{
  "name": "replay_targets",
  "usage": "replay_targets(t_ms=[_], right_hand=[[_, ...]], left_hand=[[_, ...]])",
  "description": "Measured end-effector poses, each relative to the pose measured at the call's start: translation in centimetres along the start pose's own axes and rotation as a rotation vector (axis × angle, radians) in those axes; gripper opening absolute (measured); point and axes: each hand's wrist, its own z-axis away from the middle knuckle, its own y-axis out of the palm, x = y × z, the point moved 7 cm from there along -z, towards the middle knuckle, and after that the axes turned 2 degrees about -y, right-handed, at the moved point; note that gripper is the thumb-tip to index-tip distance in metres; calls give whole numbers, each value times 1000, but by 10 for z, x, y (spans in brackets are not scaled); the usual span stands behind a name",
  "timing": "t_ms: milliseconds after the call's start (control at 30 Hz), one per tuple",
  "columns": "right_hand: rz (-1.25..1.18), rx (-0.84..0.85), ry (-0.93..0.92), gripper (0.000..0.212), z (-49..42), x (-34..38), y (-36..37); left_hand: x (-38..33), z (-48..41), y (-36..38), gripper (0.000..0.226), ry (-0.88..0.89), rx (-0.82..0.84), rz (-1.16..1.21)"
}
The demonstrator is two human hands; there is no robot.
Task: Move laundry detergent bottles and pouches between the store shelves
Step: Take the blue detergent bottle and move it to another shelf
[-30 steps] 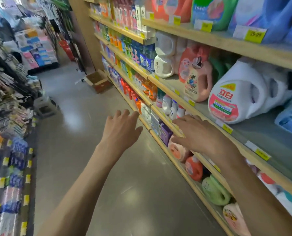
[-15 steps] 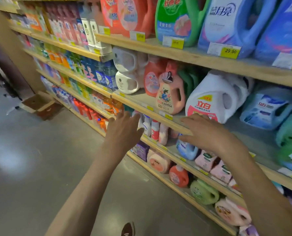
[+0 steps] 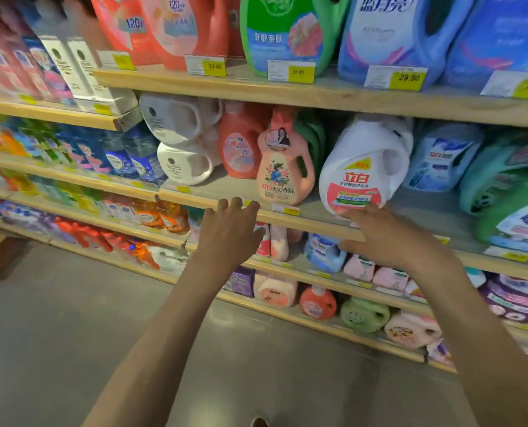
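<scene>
Filling most of the view, wooden store shelves (image 3: pixel 287 94) run in tiers from upper left to lower right, packed with detergent. On the top tier stand big jugs: a red one (image 3: pixel 176 29), a green one (image 3: pixel 284 32) and a blue one (image 3: pixel 401 35), each above a yellow price tag. One tier down, a white jug (image 3: pixel 364 167) with a red and pink label leans tilted toward the aisle, next to a smaller upright peach bottle (image 3: pixel 282 171). Lower tiers hold small pink pouches (image 3: pixel 376 272) and bottles lying on their sides; the far left is too blurred to read. Both bare arms reach forward. The right hand (image 3: pixel 389 238), fingers spread and empty, sits at the shelf edge just under the white jug's base, possibly touching it. The left hand (image 3: pixel 229 232), fingers loosely apart and holding nothing, hovers before the shelf edge just left of the peach bottle.
</scene>
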Motion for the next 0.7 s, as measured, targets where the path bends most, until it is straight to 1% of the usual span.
replay_targets(t_ms=[367,700], right_hand=[[-32,18,151,62,-2,-2,16],[-56,31,203,63,-11,-17,23]], left_hand=[[1,-30,31,49,127,58,-21],[-6,-54,39,50,165,90,-33]])
